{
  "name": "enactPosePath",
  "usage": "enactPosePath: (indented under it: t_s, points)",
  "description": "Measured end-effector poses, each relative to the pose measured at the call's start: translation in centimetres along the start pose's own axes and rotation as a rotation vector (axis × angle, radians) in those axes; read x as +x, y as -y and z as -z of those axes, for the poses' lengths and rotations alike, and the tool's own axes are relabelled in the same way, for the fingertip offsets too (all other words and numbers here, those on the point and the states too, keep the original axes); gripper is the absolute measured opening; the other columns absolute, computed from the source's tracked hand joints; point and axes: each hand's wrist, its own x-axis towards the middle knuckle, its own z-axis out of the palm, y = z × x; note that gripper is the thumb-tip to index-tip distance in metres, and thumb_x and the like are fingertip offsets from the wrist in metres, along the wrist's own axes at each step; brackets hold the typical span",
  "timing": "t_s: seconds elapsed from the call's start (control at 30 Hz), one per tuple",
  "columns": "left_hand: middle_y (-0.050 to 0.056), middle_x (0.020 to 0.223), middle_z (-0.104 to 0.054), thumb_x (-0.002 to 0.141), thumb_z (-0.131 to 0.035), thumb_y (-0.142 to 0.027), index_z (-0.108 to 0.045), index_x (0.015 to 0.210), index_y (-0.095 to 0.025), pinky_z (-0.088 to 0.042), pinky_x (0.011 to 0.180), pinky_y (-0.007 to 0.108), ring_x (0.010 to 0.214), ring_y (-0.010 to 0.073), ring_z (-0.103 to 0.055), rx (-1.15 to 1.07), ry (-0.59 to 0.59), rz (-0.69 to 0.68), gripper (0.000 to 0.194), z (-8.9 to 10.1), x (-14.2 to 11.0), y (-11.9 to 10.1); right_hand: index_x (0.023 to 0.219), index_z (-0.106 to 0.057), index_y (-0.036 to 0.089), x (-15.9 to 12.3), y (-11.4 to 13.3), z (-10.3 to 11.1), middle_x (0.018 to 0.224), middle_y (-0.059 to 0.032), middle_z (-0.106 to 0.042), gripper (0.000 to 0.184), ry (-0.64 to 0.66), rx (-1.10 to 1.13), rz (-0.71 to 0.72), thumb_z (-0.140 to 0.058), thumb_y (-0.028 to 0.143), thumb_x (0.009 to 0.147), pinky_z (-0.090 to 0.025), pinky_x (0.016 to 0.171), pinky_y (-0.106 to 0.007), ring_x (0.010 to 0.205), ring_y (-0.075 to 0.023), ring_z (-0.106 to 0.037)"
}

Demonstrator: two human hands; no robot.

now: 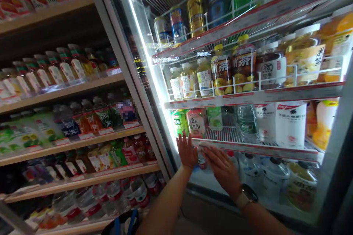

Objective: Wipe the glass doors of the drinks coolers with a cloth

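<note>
My right hand [222, 165] presses a small white cloth [203, 145], perhaps a tissue, against the front edge of the fridge shelf [264, 149]. Its fingers lie together over the cloth, which is mostly hidden. Just to the left, my left hand [187, 151] is raised with its fingers apart, holding nothing, close to the left end of that shelf edge. Behind it on the shelf stand a pink-labelled bottle [196, 122] and a green-labelled bottle [179, 122]. A light green bottle [214, 118] and a clear bottle [247, 123] stand farther right. A watch [249, 193] sits on my right wrist.
Fridge shelves above hold bottled tea [244, 66] and cans [195, 14] behind wire guards. Large jugs [275, 176] stand at the bottom. Left of the fridge frame [125, 69], wooden shelves [110, 137] carry rows of bottles. A dark container with blue handles [134, 220] is below.
</note>
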Motion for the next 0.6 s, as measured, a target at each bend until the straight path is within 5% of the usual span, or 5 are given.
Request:
enactPosePath:
  t_s: [0.2,0.4,0.5,0.6]
  points:
    - [0.013,0.161,-0.017,0.099,-0.030,-0.035,-0.016,0.154,-0.019,-0.017,0.120,0.052,0.150,0.0277,-0.009,0.008,0.000,0.001,0.059,0.0,0.0,-0.1,0.136,-0.054,0.025,0.8,-1.5,1.3,0.130,-0.0006,-0.065,0.048,0.019,0.037,-0.005,-0.045,0.005,0.094,-0.027,0.120,-0.035,0.137,-0.0148,-0.043]
    - [0.011,0.161,-0.018,0.098,-0.036,-0.032,-0.021,0.153,-0.019,-0.016,0.120,0.051,0.150,0.0279,-0.009,-0.047,-0.011,0.005,0.059,-0.2,-0.2,0.0,0.146,-0.041,0.031,3.6,-6.0,5.5,0.148,-0.0009,-0.046,0.064,-0.306,-0.187,-0.283,-0.047,0.002,0.089,-0.024,0.120,-0.053,0.141,-0.0274,-0.037]
    - [0.011,0.160,-0.021,0.097,-0.037,-0.033,-0.021,0.153,-0.020,-0.017,0.120,0.052,0.150,0.0279,-0.010,-0.043,0.012,0.027,0.059,-0.3,-0.5,0.0,0.146,-0.040,0.030,3.9,-6.0,5.4,0.152,-0.0004,-0.040,0.066,-0.355,-0.190,-0.326,-0.046,0.000,0.088,-0.027,0.119,-0.054,0.141,-0.0293,-0.036]
    - [0.011,0.160,-0.022,0.098,-0.036,-0.034,-0.021,0.153,-0.021,-0.018,0.120,0.052,0.150,0.0276,-0.010,-0.030,0.030,0.039,0.059,-0.3,-0.5,-0.1,0.148,-0.038,0.027,3.0,-3.9,3.6,0.148,-0.0026,-0.047,0.064,-0.244,-0.149,-0.229,-0.046,0.002,0.090,-0.033,0.118,-0.047,0.140,-0.0264,-0.039]
